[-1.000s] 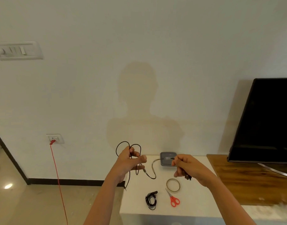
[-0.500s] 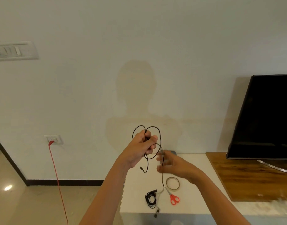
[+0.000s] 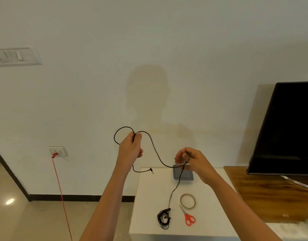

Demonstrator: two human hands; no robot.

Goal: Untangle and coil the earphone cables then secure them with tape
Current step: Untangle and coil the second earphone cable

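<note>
White table, blk coiled earphones nr front, red scissors beside, tape roll, grey sq box at back

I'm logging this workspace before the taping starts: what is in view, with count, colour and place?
black earphone cable: 1, black, strung in the air between both hands
coiled earphone bundle: 1, black, front of the table
thin tape ring: 1, brownish, on the table, right of the bundle
red-handled scissors: 1, red, just in front of the tape
grey square box: 1, grey, back of the table
white table: 1, white, centre
wooden stand: 1, brown, right of the table
flat screen: 1, black, on the stand
switch panel: 1, white, wall upper left
wall socket: 1, white, low on the wall
red cord: 1, red, from socket to floor
left hand: 1, grips the cable's loops
right hand: 1, pinches the cable
</note>
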